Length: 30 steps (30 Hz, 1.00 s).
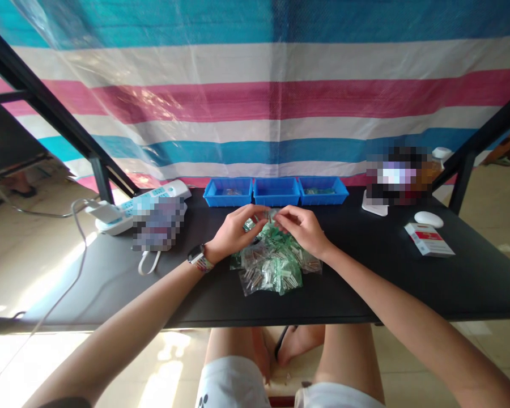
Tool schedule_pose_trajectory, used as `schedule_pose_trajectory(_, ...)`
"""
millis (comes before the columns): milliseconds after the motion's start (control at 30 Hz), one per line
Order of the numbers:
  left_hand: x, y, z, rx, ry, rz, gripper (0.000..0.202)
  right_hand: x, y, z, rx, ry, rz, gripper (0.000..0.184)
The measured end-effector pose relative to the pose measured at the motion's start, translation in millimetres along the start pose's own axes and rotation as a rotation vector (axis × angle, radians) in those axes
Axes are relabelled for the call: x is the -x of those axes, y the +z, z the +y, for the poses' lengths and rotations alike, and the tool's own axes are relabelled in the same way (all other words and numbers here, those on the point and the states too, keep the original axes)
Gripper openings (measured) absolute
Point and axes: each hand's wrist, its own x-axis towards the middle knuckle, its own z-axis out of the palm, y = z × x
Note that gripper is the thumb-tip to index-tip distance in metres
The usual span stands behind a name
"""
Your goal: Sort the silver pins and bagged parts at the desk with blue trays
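Observation:
A heap of small clear plastic bags (272,266) holding green and metallic parts lies on the black table (386,283) in front of me. Above the heap, my left hand (233,232) and my right hand (304,226) meet, both pinching the same small clear bag (267,218) between fingers and thumb. A watch sits on my left wrist. Three blue trays (276,191) stand in a row just behind the hands; the left and right ones hold a few small parts.
A white power strip (140,207) with a cable lies at the back left. At the right are a red and white box (429,239), a white oval object (428,219) and a white bottle (441,154). A striped tarp hangs behind the table.

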Motion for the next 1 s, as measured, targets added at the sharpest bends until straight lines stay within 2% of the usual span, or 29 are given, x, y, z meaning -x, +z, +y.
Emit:
schedule_pose_trajectory(100, 0.5, -0.6, -2.3, -0.027, 0.038, 0.029, 0.041, -3.1, 1.0, 2.3, -0.107, 0.072, -0.001, 0.046)
schedule_pose_trajectory(300, -2.1, -3.0, -6.5, -0.067, 0.107, 0.007, 0.024, -3.6, -2.8, -2.3, -0.159, 0.090, -0.047, 0.046)
schedule_pose_trajectory(367, -2.3, -2.6, -9.8, -0.032, 0.052, 0.037, 0.021, -2.1, -6.5, -3.6, -0.096, 0.064, -0.049, 0.047)
schedule_pose_trajectory(433, -2.5, -2.1, -16.5, 0.001, -0.054, 0.110, 0.020, -0.9, -11.0, -3.7, 0.050, -0.024, -0.040, 0.044)
schedule_pose_trajectory(567, -4.9, -5.3, -39.3, 0.168, -0.343, 0.336, 0.027, -0.3, -16.6, 0.9, 0.446, -0.363, -0.084, 0.014)
schedule_pose_trajectory(633, -6.9, -10.1, -51.4, 0.227, -0.446, 0.438, 0.034, -0.3, -15.9, 5.8, 0.556, -0.456, -0.146, 0.022)
schedule_pose_trajectory(700, -8.6, -16.0, -61.6, 0.265, -0.508, 0.520, 0.045, -0.2, -13.5, 11.3, 0.630, -0.485, -0.211, 0.032)
schedule_pose_trajectory(767, -9.6, -21.5, -68.8, 0.316, -0.558, 0.580, 0.060, 0.2, -10.8, 15.3, 0.687, -0.498, -0.258, 0.034)
schedule_pose_trajectory(867, -9.5, -26.5, -74.2, 0.426, -0.613, 0.593, 0.075, 0.7, -8.7, 15.3, 0.718, -0.512, -0.270, 0.024)
schedule_pose_trajectory(933, -9.0, -27.3, -74.3, 0.453, -0.617, 0.579, 0.071, 0.6, -9.2, 12.0, 0.724, -0.524, -0.247, 0.019)
schedule_pose_trajectory(1000, -8.6, -26.5, -71.6, 0.427, -0.590, 0.559, 0.058, 0.1, -10.8, 8.4, 0.730, -0.541, -0.227, 0.017)
